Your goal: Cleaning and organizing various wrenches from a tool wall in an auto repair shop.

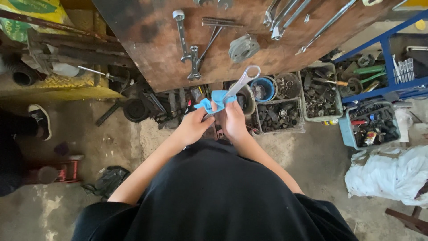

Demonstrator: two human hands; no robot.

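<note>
My left hand (192,126) and my right hand (233,119) are held together in front of my black shirt. Between them is a silver ring spanner (242,81), its ring end pointing up and to the right. A blue cloth (215,101) is wrapped around the spanner's lower shaft. My left hand grips the cloth at the shaft's lower end. My right hand clasps the cloth-covered shaft just beside it. The spanner's lower end is hidden by the cloth and fingers.
A brown board (156,49) with hanging spanners leans ahead. Below it stand a blue tub (264,88), a basket of nuts (280,117) and trays of parts (319,94). A blue rack (384,49) is at right, a white sack (390,174) lower right. Another person's shoe (40,118) is at left.
</note>
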